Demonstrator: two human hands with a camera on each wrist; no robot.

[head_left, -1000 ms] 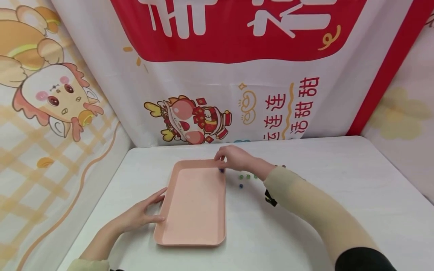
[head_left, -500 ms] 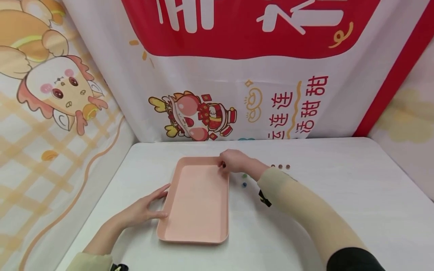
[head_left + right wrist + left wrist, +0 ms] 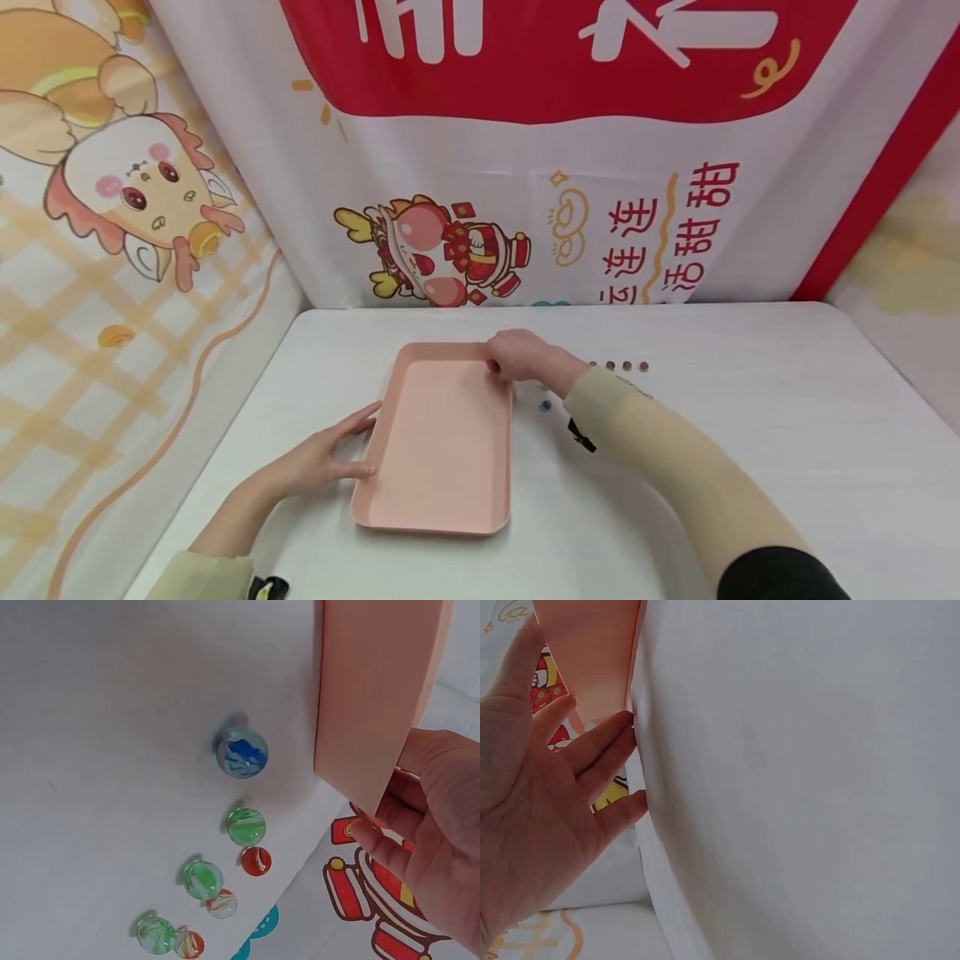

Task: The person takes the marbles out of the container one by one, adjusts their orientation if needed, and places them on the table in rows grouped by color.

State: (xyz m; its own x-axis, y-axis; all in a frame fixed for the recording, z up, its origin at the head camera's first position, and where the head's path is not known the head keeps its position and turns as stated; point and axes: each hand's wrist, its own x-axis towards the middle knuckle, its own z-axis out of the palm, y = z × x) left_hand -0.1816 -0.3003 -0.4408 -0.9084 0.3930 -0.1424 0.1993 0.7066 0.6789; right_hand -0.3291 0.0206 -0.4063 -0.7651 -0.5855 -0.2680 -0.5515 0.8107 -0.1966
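A shallow pink tray point(image 3: 442, 450) lies lengthwise on the white table. My left hand point(image 3: 322, 454) rests against its left side, thumb and fingers spread; in the left wrist view the fingertips of that hand point(image 3: 555, 795) touch near the table beside the tray's wall. My right hand point(image 3: 521, 357) is at the tray's far right corner, its fingers curled over the rim around a blue marble, now almost wholly hidden. In the right wrist view the rim also hides the fingertips of the right hand point(image 3: 435, 817). Another blue marble point(image 3: 242, 753) lies on the table just right of the tray.
Green marbles point(image 3: 246, 826) and red-orange marbles point(image 3: 256, 860) lie in rows right of the tray. In the head view several brownish marbles point(image 3: 627, 366) sit behind the right forearm. A printed cloth point(image 3: 562, 150) hangs at the table's back edge.
The right hand has lowered slightly at the tray's far right corner, and the blue marble seen at its fingertips has gone from sight. The left hand stays at the tray; the head view shifted slightly.
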